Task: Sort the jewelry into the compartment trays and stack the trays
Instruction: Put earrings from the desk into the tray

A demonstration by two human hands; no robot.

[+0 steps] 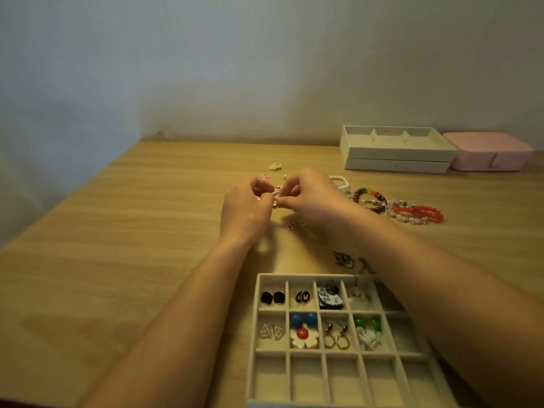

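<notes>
Head view: your left hand (247, 207) and right hand (312, 198) meet above the counter (147, 231), fingers curled, both pinching one small pale pink earring (276, 199) between their fingertips.

Just beyond them lie three loose bits: a yellow-and-white piece (275, 166), a pink charm (264, 176) and a gold stud (284, 176). One small silver piece (293, 224) sits under your right wrist.

To your right is a heap of beaded bracelets; you can make out a pearl one (343, 181), a multicolour one (371, 194) and a red one (424, 212), while the rest tangle together.

Nearest you stands one compartment tray (255, 334). Eight of its cells hold earrings, four in the far row and four in the middle row. The gold marks on the black pair (302, 297) are too small to read.

Two stacked trays (394, 153) stand at the far right, beside one pink case (488, 160).
</notes>
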